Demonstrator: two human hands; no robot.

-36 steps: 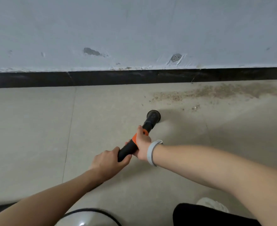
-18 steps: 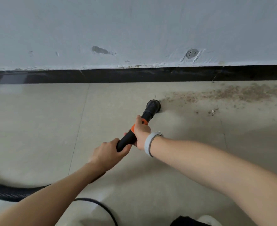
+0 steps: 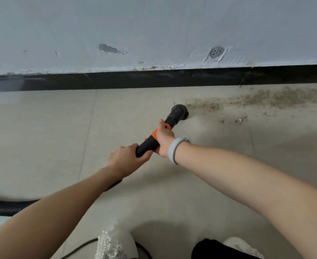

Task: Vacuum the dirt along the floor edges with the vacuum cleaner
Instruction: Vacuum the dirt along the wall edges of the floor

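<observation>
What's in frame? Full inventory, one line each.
vacuum wand: 1, black with an orange band, held by both hands, angled toward the wall
nozzle: 1, black, round, on the floor at the left end of the dirt
dirt: 1 long brown streak plus scattered bits, on the floor along the baseboard, right of the nozzle
hose: 1, black, ribbed, on the floor at far left
cable: 1, black, thin, bottom centre
floor: beige tiles
baseboard: 1, black strip at the wall's foot
wall: white-grey, chipped patches
wristband: 1, grey, on the right wrist
shoe: 1, white, bottom right
left hand: grips the wand's rear
right hand: grips the wand at the orange band
</observation>
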